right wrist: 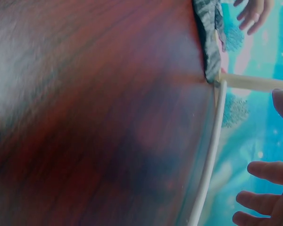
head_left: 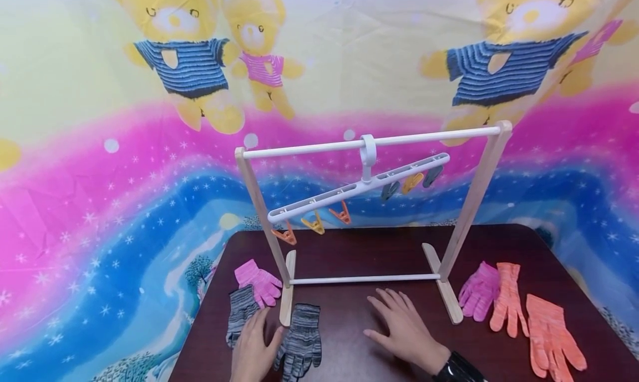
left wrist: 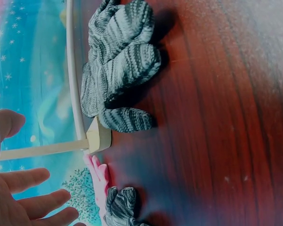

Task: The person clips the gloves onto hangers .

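Observation:
My left hand [head_left: 253, 349] hovers at the left foot of the stand, fingers spread and holding nothing. Beside it lie two grey-black striped knit gloves, one glove [head_left: 302, 340] to its right and another glove [head_left: 242, 311] to its left. A pink glove [head_left: 258, 282] lies behind them. My right hand [head_left: 405, 329] is over the table's middle, fingers loosely extended, with nothing in it. Above both hands, a white clip hanger [head_left: 359, 189] hangs tilted from the top bar of the wooden stand [head_left: 470, 204]. Several clothespins dangle from it, among them a yellow clothespin [head_left: 314, 224].
At the right lie a magenta glove [head_left: 480, 291], an orange glove [head_left: 508, 299] and another orange glove [head_left: 551, 335]. A white lower bar [head_left: 364, 280] joins the stand's feet. The dark wooden table [head_left: 349, 249] stands against a bear-patterned cloth [head_left: 319, 93].

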`<state>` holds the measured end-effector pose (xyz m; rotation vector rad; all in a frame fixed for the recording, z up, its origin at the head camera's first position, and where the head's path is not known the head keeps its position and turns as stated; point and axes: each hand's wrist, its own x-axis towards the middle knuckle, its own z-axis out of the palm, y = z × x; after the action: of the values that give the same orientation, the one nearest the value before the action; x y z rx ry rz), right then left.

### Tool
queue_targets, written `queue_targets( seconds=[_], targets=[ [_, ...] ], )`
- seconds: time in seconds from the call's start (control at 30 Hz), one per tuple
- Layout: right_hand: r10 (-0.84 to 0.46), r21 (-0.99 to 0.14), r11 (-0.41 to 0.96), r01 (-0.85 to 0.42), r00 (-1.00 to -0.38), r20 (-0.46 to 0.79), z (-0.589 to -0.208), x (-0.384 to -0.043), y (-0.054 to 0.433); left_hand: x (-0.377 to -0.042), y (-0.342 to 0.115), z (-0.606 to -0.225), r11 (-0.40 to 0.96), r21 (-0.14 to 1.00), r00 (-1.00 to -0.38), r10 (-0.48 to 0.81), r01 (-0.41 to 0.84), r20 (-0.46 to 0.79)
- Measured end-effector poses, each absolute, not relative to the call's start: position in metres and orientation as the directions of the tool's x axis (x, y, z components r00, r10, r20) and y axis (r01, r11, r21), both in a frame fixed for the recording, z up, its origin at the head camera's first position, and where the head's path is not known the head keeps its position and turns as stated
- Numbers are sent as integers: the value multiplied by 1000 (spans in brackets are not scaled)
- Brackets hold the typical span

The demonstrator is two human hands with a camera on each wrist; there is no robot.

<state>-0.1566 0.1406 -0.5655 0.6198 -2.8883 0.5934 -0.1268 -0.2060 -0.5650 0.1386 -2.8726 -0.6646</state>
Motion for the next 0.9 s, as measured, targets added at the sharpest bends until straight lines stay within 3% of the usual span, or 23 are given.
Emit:
queue_targets(
  seconds=[0.2, 0.43, 0.9],
  targets=[
    [-406, -376, 819, -434, -901, 156, -569, -157, 129, -129, -200, -568, 891, 450, -983, -137, -67, 125],
    [-425, -375, 813, -445, -894, 141, -570, -156, 119, -128, -194, -571, 883, 468, -975, -81, 26, 206],
    [-442, -306, 812, -497, -866, 233, -581, -149, 107, -133, -173, -585, 907, 416, -989, 10, 70, 145]
  ],
)
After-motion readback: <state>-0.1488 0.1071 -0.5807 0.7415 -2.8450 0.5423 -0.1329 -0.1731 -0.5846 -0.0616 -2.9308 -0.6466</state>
